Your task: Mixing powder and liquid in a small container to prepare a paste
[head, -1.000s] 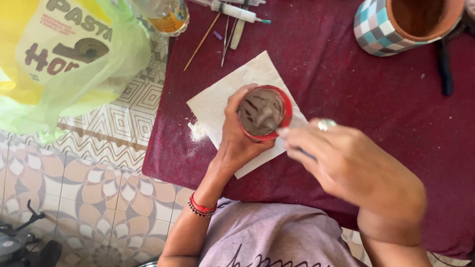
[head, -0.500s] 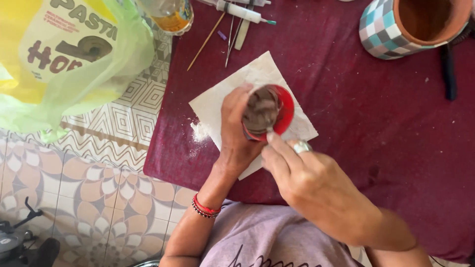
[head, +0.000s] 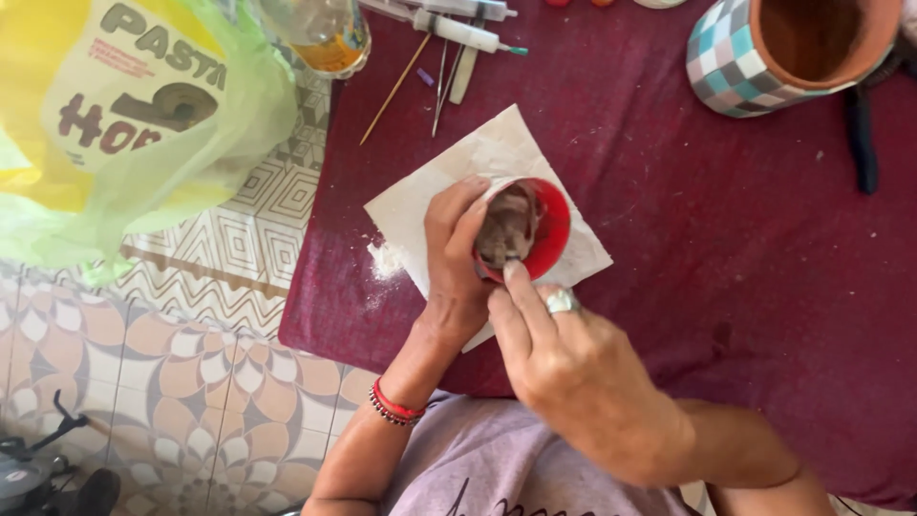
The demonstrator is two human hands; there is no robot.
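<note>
I see the left hand [head: 457, 258] with fingers wrapped around the red cup [head: 535, 227], tilted over the white sheet [head: 449, 182] near the table's [head: 726, 248] left edge. The right hand [head: 564, 368] has its fingers bunched, one fingertip working the grey-brown paste inside. I judge the paste could spill onto the cloth if the tilt steepens or the grip slips.

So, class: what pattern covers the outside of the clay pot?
A blue, white and grey check on the pot; head view.

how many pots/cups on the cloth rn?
2. A small red cup, tilted, gripped by the left hand on the white sheet; a checkered terracotta pot at top right. Others may sit beyond the frame.
</note>
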